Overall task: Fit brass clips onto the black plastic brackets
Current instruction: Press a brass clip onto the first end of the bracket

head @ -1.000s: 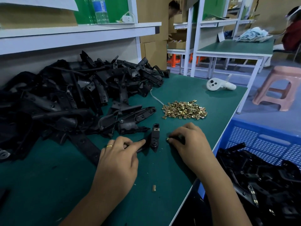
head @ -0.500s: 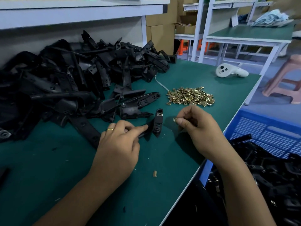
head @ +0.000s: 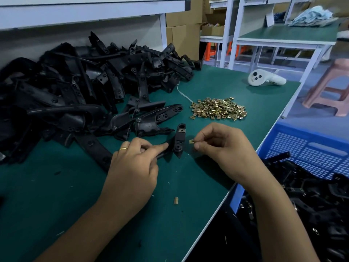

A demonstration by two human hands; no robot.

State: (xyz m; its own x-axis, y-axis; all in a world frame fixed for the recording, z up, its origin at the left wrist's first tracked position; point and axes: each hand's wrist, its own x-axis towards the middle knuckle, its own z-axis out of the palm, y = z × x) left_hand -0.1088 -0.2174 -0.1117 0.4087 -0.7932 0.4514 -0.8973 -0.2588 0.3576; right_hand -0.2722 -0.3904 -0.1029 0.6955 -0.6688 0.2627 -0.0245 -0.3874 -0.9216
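A left hand grips a black bracket on the green bench. At its 3 o'clock, the right hand pinches a brass clip.

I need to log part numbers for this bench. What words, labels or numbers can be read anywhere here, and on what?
None can be read.
White card on the far table: too blurred to tell whether it bears text.
Cardboard boxes: no print shows.
White controller: only round buttons, no lettering.
Brackets and clips: no markings legible.
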